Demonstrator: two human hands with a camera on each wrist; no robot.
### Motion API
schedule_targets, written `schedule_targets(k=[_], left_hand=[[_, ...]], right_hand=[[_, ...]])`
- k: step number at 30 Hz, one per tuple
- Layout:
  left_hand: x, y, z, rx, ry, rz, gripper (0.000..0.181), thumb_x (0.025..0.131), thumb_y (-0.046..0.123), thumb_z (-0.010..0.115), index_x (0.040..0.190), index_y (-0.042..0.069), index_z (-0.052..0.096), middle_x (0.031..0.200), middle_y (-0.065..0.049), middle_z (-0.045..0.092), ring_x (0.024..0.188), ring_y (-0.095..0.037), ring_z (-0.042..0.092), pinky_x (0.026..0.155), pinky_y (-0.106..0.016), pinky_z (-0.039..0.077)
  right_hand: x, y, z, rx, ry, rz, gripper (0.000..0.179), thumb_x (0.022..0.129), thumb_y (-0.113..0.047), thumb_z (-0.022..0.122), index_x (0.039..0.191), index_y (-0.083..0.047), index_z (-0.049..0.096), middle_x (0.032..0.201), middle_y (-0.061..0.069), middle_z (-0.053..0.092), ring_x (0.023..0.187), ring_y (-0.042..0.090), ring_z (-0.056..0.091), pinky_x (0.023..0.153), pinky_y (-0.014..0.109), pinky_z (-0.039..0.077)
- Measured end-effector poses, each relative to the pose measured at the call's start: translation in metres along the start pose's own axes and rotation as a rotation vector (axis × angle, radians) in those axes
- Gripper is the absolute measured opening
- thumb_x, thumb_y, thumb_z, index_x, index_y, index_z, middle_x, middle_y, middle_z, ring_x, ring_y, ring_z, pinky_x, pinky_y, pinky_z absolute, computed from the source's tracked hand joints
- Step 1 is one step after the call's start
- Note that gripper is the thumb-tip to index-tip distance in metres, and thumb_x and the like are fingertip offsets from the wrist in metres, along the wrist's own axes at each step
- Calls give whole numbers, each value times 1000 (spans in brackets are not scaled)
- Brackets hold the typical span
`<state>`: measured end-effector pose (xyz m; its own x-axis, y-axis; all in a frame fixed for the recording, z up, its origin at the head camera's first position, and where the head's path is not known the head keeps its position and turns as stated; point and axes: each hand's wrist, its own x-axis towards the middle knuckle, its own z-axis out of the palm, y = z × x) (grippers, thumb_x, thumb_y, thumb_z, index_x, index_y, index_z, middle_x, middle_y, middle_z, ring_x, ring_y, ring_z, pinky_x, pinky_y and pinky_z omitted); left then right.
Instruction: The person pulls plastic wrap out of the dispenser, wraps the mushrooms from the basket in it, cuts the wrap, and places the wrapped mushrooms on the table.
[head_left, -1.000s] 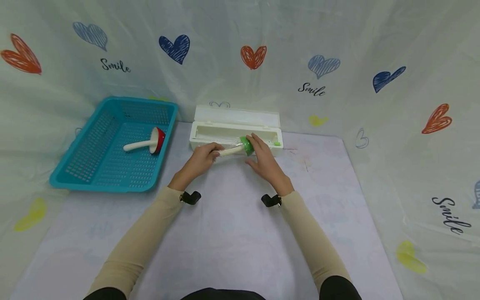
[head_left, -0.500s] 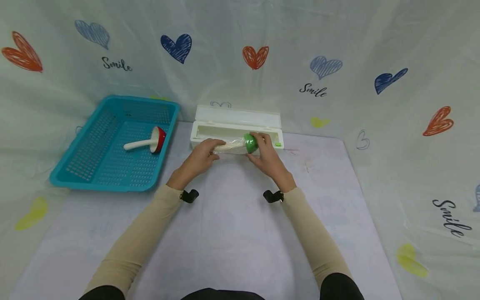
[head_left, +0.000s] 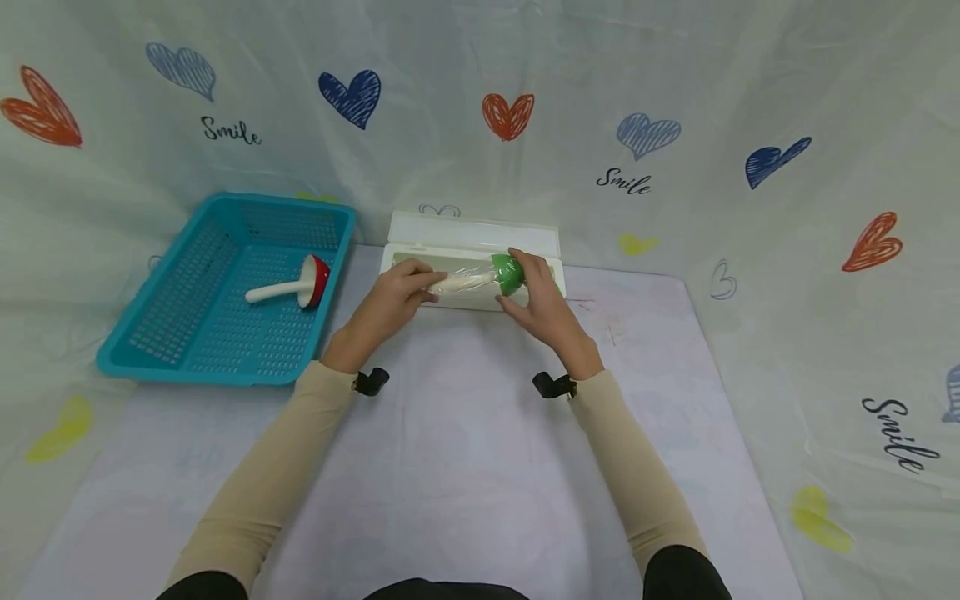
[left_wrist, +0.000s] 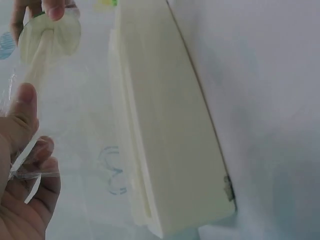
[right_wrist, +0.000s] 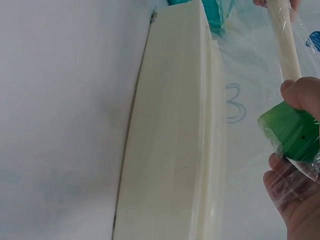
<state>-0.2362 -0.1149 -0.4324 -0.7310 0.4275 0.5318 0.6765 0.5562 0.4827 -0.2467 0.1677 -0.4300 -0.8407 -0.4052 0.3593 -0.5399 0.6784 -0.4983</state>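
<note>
A white-handled piece with a green cup-shaped head (head_left: 508,275), wrapped in clear plastic film (head_left: 471,279), hangs between my hands over the white box. My left hand (head_left: 397,293) pinches the handle end and the film around it. At the other end my right hand (head_left: 542,300) holds the green head, thumb and fingers on opposite sides. The right wrist view shows the white handle (right_wrist: 284,42) running up from my right thumb, with loose film around it. Below, the long white box (head_left: 480,302) stands with its lid (head_left: 474,230) raised at the back.
At the left stands a blue perforated basket (head_left: 217,373). Inside it lies a similar piece with a red head (head_left: 322,282) and white handle. A plastic sheet (head_left: 435,50) printed with hearts hangs behind the table (head_left: 465,467).
Both hands have risen slightly with the wrapped piece, which is now higher over the box. The green head has shifted right, and the right fingers have moved round to its far side.
</note>
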Motion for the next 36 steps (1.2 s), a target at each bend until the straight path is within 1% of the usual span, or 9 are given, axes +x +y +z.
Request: schedule_targets(k=[4, 11, 15, 18, 22, 27, 29, 32, 36], left_hand=[[1, 1, -4, -42, 35, 17, 35, 90, 3, 74, 124, -3, 71, 105, -16, 70, 91, -27, 70, 81, -39, 60], [2, 6, -10, -95, 27, -15, 32, 97, 8, 67, 127, -3, 67, 116, -18, 72, 100, -29, 71, 88, -44, 59], [1, 10, -14, -108, 30, -19, 33, 97, 11, 65, 126, -3, 66, 113, -18, 73, 94, -28, 69, 87, -44, 59], [-3, 12, -14, -116, 15, -33, 34, 96, 14, 64, 125, -3, 66, 113, -18, 72, 94, -29, 66, 89, -46, 58], [-14, 9, -10, -112, -33, -42, 34, 93, 14, 69, 123, -1, 70, 112, -16, 74, 95, -27, 67, 87, -45, 59], [-29, -1, 0, -122, -121, -54, 33, 89, 10, 75, 120, -1, 74, 101, -12, 73, 86, -22, 62, 77, -36, 57], [-33, -5, 5, -130, -164, -99, 35, 89, 11, 75, 122, 0, 74, 100, -11, 70, 85, -21, 59, 75, -34, 54], [-39, -9, 14, -146, -232, -187, 35, 93, 13, 72, 125, 0, 72, 102, -12, 66, 88, -21, 60, 77, -34, 54], [-45, -17, 26, -120, -300, -249, 34, 97, 11, 68, 129, -2, 69, 106, -15, 65, 95, -26, 63, 83, -38, 54]], right_hand=[[-1, -2, -6, 10, 18, -42, 70, 94, -17, 76, 150, 1, 39, 145, 24, 46, 125, 32, 54, 103, 43, 52], [-4, -9, -14, 52, 56, -65, 68, 95, -21, 76, 151, -1, 41, 145, 24, 46, 124, 32, 53, 102, 47, 53], [-9, -12, -16, 85, 75, -47, 68, 95, -25, 76, 151, -4, 44, 143, 22, 48, 122, 31, 54, 101, 48, 53], [-15, -13, -15, 105, 54, -8, 68, 97, -29, 74, 152, -5, 43, 143, 21, 49, 120, 30, 55, 101, 48, 52], [-28, -10, -8, 125, -6, 48, 68, 99, -33, 70, 153, -3, 41, 143, 19, 51, 118, 29, 55, 100, 51, 50], [-43, 1, 10, 120, -92, 102, 63, 101, -38, 66, 150, -4, 44, 141, 17, 54, 119, 30, 52, 99, 51, 48], [-46, 6, 18, 117, -117, 115, 63, 101, -40, 65, 150, -4, 46, 142, 17, 55, 125, 31, 52, 103, 50, 47], [-48, 13, 30, 123, -137, 132, 64, 101, -39, 67, 149, -3, 47, 139, 17, 57, 123, 31, 54, 103, 50, 47], [-49, 20, 42, 135, -152, 166, 65, 97, -37, 72, 147, -3, 48, 133, 15, 59, 112, 29, 56, 97, 47, 49]])
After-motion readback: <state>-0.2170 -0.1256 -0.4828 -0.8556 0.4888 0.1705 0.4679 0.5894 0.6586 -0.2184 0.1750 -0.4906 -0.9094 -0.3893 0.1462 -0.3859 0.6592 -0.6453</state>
